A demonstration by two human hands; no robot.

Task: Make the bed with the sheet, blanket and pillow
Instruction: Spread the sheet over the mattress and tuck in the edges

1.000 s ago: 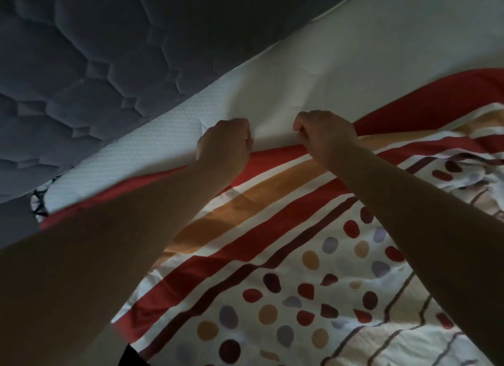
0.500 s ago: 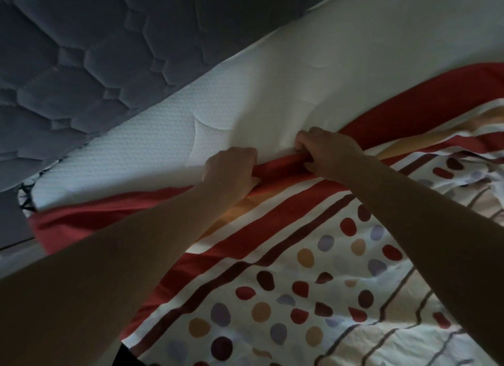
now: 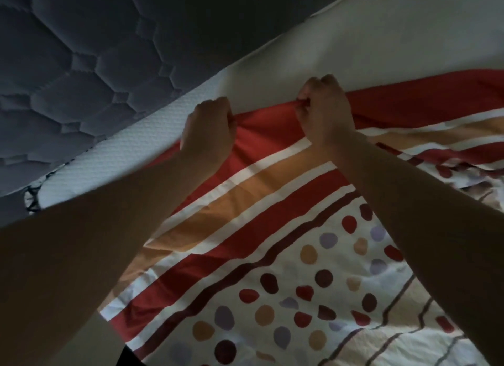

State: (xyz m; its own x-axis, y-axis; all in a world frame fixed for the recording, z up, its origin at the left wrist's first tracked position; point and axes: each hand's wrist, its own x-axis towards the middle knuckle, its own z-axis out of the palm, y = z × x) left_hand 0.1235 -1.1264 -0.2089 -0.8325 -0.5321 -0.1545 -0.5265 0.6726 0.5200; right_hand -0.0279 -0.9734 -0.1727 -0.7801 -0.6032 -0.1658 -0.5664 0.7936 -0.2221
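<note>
A patterned sheet [image 3: 272, 229] with red, orange and white stripes and coloured dots covers the bed below my arms. Its red top edge lies against bare white mattress [image 3: 354, 46]. My left hand [image 3: 208, 128] grips that red edge in a fist. My right hand [image 3: 324, 109] pinches the same edge a short way to the right. The red cloth bunches between the two hands. No blanket or pillow shows in this view.
A dark grey quilted headboard [image 3: 81, 73] rises behind the mattress at the upper left. The white textured mattress side [image 3: 114, 158] runs diagonally along it. The room is dim.
Both hands have pulled the red edge up toward the headboard and moved a little further apart. The cloth between them is now gathered into folds.
</note>
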